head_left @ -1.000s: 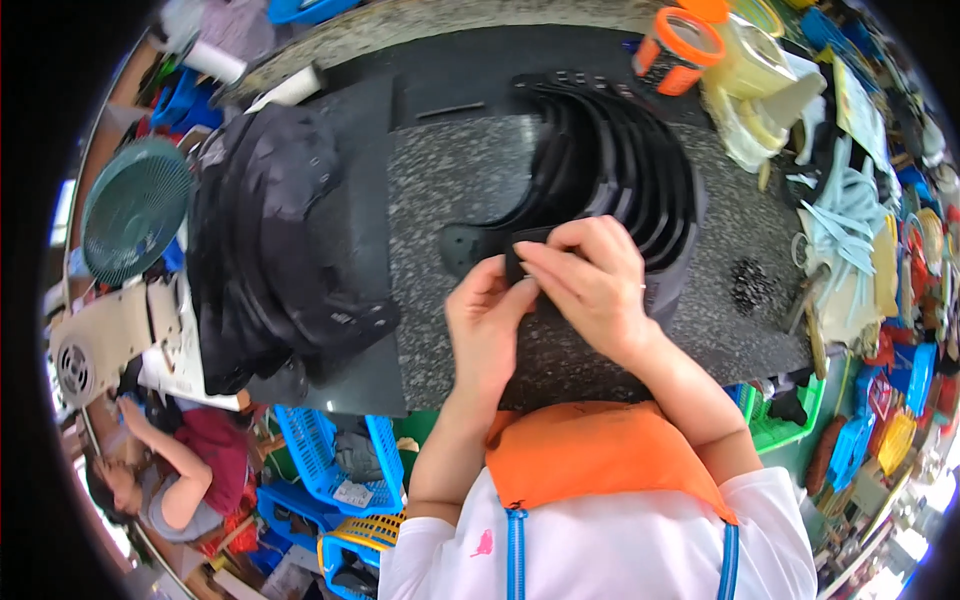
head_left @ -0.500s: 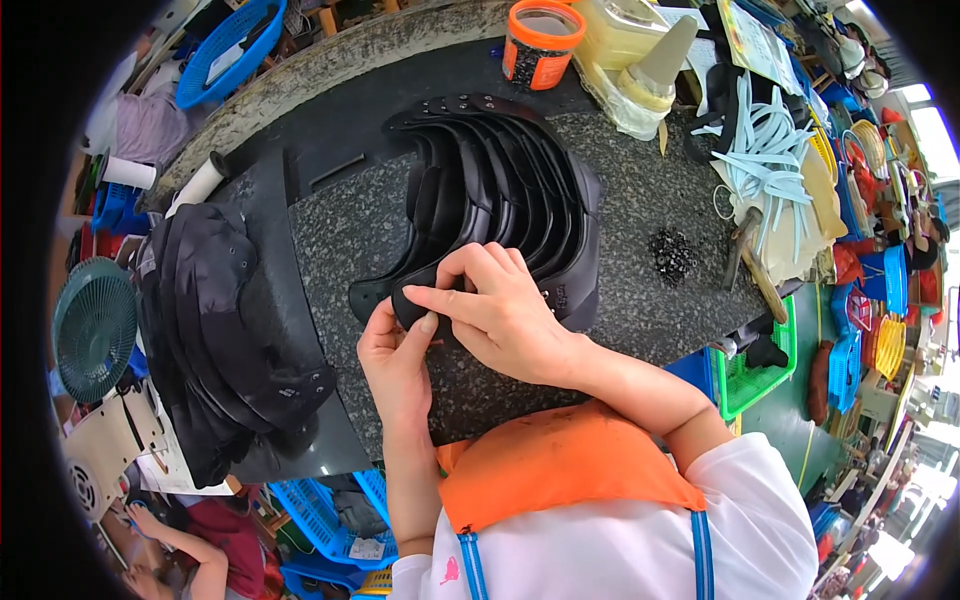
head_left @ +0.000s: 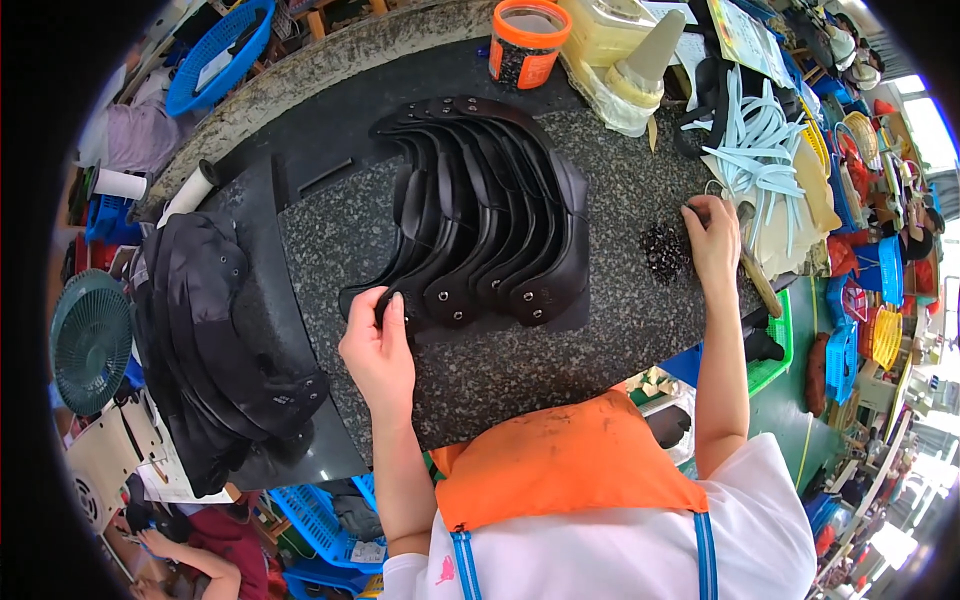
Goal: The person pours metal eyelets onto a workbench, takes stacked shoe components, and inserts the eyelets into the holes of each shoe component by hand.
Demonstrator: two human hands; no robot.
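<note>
A row of curved black leather-like shoe uppers (head_left: pixel 480 210) overlaps like a fan on the speckled stone slab, with small metal eyelets at their near ends. My left hand (head_left: pixel 378 345) is closed on the near-left end of the leftmost upper, thumb on top. On the right, my right hand (head_left: pixel 715 245) is beside a pile of small shiny black bits (head_left: pixel 664 252). Its fingers are bent together just above and right of the pile. Whatever lies between those fingertips is too small to make out.
More black uppers (head_left: pixel 205 330) are heaped on the left. At the back stand an orange-rimmed tub (head_left: pixel 528 42) and a pale cone (head_left: pixel 650 55). Light blue strips (head_left: pixel 760 140) and a wooden-handled hammer (head_left: pixel 760 282) lie right. A green basket (head_left: pixel 785 340) is below the slab's right edge.
My right hand has left the upper and moved right to the pile of black bits. My left hand stays on the upper's end, slightly shifted, and the eyelets there now show.
</note>
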